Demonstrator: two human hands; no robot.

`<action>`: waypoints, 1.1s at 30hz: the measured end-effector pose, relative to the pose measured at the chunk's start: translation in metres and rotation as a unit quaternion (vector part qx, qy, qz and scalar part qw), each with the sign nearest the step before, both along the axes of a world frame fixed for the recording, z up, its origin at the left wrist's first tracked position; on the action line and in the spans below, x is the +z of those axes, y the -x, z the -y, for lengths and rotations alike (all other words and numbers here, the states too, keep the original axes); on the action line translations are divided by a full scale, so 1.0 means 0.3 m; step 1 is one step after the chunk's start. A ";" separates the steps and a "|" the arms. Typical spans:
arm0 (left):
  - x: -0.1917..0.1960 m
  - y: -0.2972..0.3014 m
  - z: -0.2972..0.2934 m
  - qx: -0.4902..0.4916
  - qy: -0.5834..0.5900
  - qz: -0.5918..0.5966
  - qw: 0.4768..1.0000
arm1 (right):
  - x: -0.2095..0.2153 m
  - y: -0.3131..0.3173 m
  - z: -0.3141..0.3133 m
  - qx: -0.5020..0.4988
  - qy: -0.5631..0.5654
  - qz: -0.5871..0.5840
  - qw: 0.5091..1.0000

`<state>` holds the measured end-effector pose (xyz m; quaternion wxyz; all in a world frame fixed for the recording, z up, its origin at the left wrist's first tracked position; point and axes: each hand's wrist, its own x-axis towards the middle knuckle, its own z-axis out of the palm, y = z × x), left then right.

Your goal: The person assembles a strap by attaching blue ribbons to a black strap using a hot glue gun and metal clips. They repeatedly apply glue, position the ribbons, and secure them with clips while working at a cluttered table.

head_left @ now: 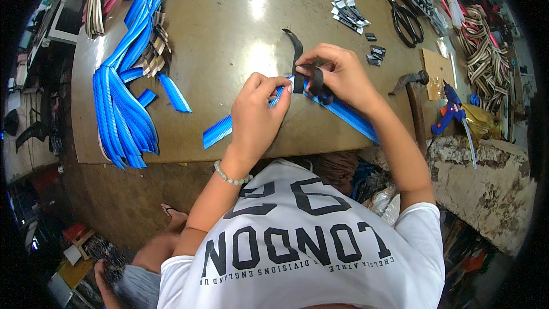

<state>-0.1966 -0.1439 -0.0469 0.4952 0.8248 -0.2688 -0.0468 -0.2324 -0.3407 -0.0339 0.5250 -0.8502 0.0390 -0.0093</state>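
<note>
Blue webbing strap (343,113) pinned by left hand (257,117); right hand (340,74) fingers clamp black strip (298,63) (mid-wrap), next needing a snug pull.

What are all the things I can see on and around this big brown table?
Blue strap: one, blue with pale stripes, at the table's near edge under both hands.
Black strip: one, black, looped over the blue strap at the right hand.
Pile of blue straps: many, blue, table's left side.
Loose blue piece: one, blue, beside the pile.
Scissors: one pair, black, far right.
Small tags: several, black and white, near the scissors.
Hammer: one, dark head with wooden handle, right edge.
Glue gun: one, blue, right of the hammer.
Table: one, brown.
Bead bracelet: one, pale, left wrist.
Left hand: pressing the blue strap.
Right hand: pinching the black strip.
</note>
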 end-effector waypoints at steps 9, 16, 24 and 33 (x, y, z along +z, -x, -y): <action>-0.002 0.012 0.018 0.024 -0.014 0.043 0.999 | -0.037 -0.024 -0.004 -0.004 0.088 0.057 0.994; 0.009 0.044 0.030 -0.002 -0.156 0.157 0.975 | 0.031 -0.161 0.036 -0.031 0.241 -0.006 0.970; 0.019 0.043 0.031 -0.014 -0.160 0.152 0.975 | 0.008 0.332 0.211 -0.356 0.494 0.144 0.780; -0.007 0.018 0.007 0.011 -0.027 0.067 0.997 | 0.182 0.407 -0.110 -0.450 0.141 -0.039 0.881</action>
